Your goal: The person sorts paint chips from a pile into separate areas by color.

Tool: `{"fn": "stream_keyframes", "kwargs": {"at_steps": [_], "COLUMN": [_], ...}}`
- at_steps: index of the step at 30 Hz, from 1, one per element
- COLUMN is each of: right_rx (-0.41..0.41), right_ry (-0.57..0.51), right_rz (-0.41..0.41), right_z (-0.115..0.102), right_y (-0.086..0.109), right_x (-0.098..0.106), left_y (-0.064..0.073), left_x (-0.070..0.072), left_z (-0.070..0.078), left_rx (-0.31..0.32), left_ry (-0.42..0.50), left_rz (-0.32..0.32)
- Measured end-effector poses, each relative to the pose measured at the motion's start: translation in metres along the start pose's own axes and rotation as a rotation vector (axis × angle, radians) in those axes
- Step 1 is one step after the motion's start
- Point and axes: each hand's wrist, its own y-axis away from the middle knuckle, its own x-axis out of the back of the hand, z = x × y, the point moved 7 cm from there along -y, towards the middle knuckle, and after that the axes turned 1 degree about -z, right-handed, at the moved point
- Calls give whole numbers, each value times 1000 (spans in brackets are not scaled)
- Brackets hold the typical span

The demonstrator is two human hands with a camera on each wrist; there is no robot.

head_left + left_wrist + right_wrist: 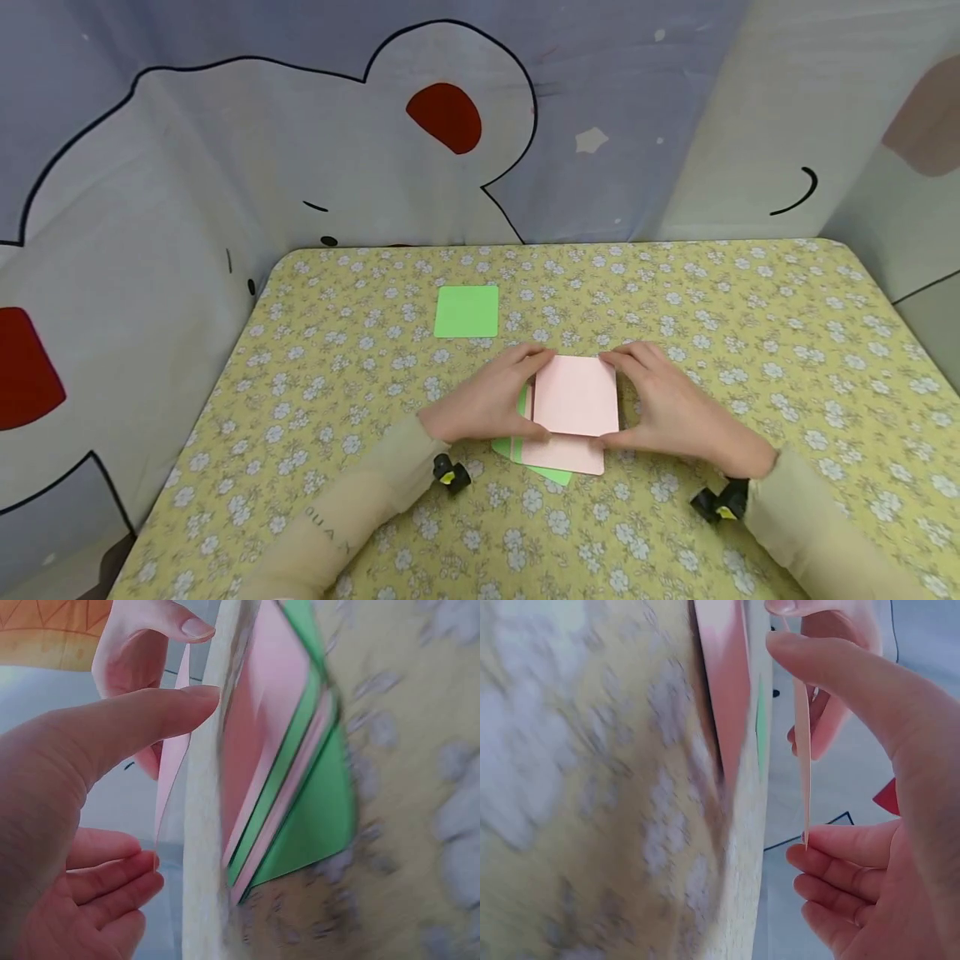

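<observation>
A thin pink square card (576, 396) is held between both hands, raised above a loose stack of cards. My left hand (498, 396) pinches its left side with the thumb near the front corner and fingers at the back corner. On the opposite side, my right hand (667, 408) grips it the same way. In the left wrist view, the held card (174, 769) appears almost edge-on, apart from the stack. Pink and green cards alternate in that fanned stack, with a pink card (566, 454) on top and a green card (557, 476) sticking out below.
A single green card (467, 312) lies farther back on the table, left of the hands. The table wears a yellow flowered cloth (780, 333). Behind it hangs a curtain (615, 100) with cartoon figures. Small black cameras sit on both wrists.
</observation>
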Motion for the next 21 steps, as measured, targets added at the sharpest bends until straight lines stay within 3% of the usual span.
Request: {"fn": "stream_keyframes", "kwargs": {"at_steps": [14,21], "right_rx": [-35,-82], "right_ry": [-9,-44], "right_rz": [41,35], "right_z": [31,50], "right_y": [-39,-61], "right_x": [24,27], "left_y": [-48,-73], "left_x": [33,41], "left_z": [-19,-34], "left_rx": [34,70], "left_ry": [-55,-40], "left_rz": [33,47]}}
